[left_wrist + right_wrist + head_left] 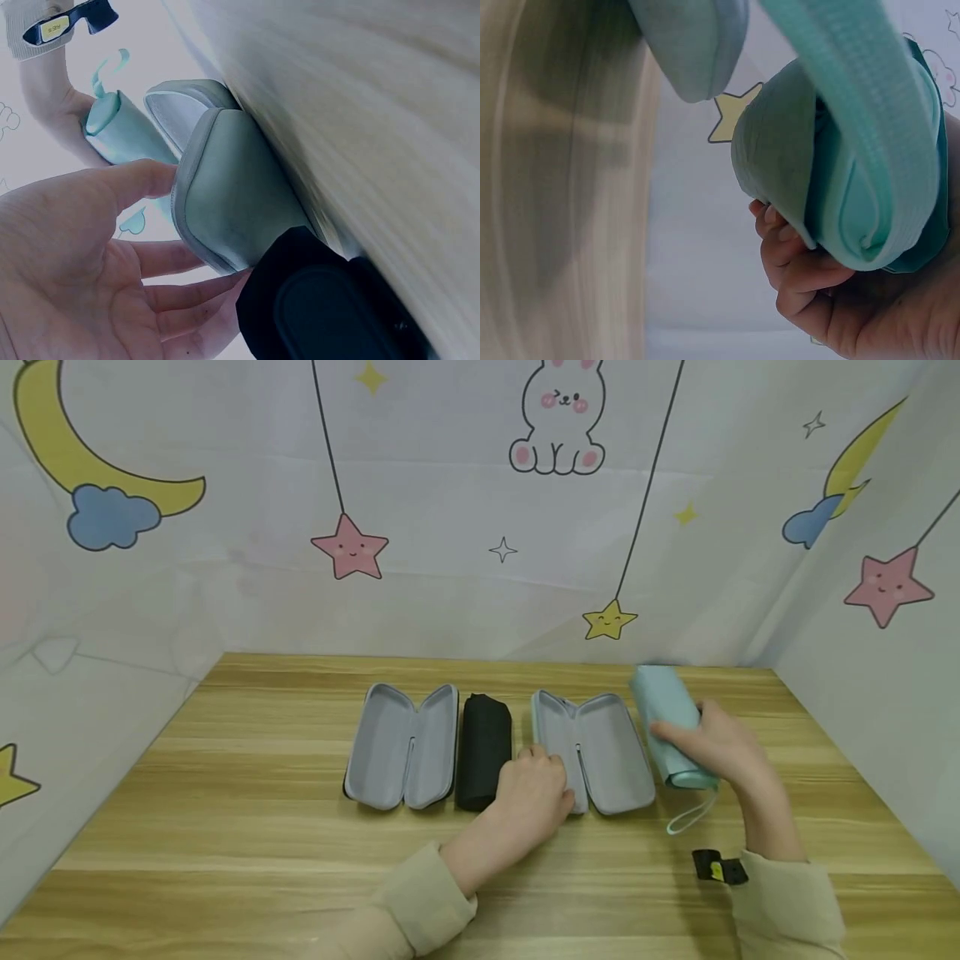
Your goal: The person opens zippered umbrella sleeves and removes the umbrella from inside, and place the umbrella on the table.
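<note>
My right hand (723,739) grips a folded light-blue compact umbrella (663,706) with a wrist strap (855,97), lifted at the right side of the table. The umbrella is beside the right half of an unzipped hard case (617,752), pale green outside and grey inside. My left hand (531,785) holds the left half of that case at its near end. In the left wrist view, the thumb (150,178) lies on the zip rim and the fingers reach under the shell. A black folded compact umbrella (483,747) lies just left of that case, close to my left hand.
A second unzipped case (384,747), grey inside, lies open left of the black umbrella. Everything stands on a wood-grain table (225,860). A printed cloth backdrop (450,510) rises behind the table and along its sides. A black strap (718,866) shows by the right sleeve.
</note>
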Demonstrator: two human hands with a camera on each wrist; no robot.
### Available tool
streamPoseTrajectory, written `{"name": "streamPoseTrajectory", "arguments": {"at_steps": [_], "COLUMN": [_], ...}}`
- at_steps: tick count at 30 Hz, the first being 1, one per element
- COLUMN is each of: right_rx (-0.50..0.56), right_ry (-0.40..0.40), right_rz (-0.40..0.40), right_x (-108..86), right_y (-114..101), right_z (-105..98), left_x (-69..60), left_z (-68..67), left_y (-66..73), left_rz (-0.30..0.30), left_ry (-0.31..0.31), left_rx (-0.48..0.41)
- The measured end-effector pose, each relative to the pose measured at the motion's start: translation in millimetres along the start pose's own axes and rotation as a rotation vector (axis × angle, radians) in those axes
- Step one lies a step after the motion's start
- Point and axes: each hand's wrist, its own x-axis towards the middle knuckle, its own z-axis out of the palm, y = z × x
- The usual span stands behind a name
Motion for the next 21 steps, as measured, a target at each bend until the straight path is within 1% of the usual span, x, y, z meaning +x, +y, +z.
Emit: {"name": "streamPoseTrajectory", "arguments": {"at_steps": [3,10,14,18,21], "right_rx": [-0.016,-0.011,-0.030,-0.067,-0.111], "right_ry": [-0.015,-0.049,-0.079,-0.099,-0.096], "right_rz": [0.004,-0.012,-0.007,0.004,0.011], "right_x": [1.1,6.9,9.4,11.1,12.2], "right_y": [3,16,20,22,23], "right_z": [1,5,6,7,8], "left_x": [-0.3,0.3,0.1,-0.3,-0.5], "left_z": [-0.2,-1.1,-1.5,-1.4,-1.5], "left_y": [-0.2,0.0,-0.3,-0.7,-1.0], "left_rz": [0.008,0.013,0.009,0.007,0.006], "left_ry": [0.012,-0.003,0.003,0.005,0.001], "left_rx": [0.006,-0.005,0.000,0.005,0.006]}}
